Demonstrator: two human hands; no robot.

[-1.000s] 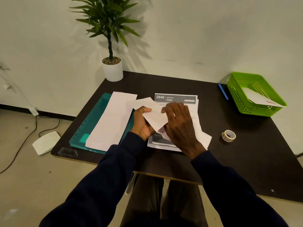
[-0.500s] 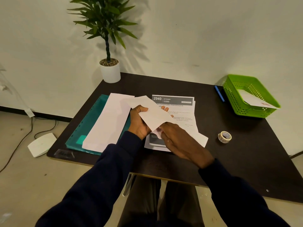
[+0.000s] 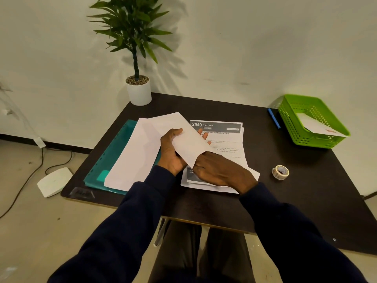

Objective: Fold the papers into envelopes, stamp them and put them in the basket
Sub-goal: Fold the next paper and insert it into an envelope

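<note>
My left hand (image 3: 171, 152) grips a folded white paper (image 3: 183, 137), held tilted above the dark table (image 3: 306, 190). The fingers of my right hand (image 3: 220, 170) pinch that paper's lower end. Under both hands lies a printed sheet headed "2940 KITCHEN" (image 3: 220, 129) on top of other sheets. A long folded white sheet (image 3: 134, 156) rests on a teal folder (image 3: 110, 158) at the left. The green basket (image 3: 326, 117) stands at the far right with a white envelope (image 3: 318, 127) inside it.
A roll of tape (image 3: 281, 172) sits right of the printed sheets. A blue pen (image 3: 273, 118) lies beside the basket. A potted plant (image 3: 138, 90) stands at the back left corner. On the floor at left are a white device (image 3: 54, 181) and cables.
My right hand slid from on top of the folded paper down to its lower end. The paper now lies flatter and longer in my left hand. The view shifted slightly.
</note>
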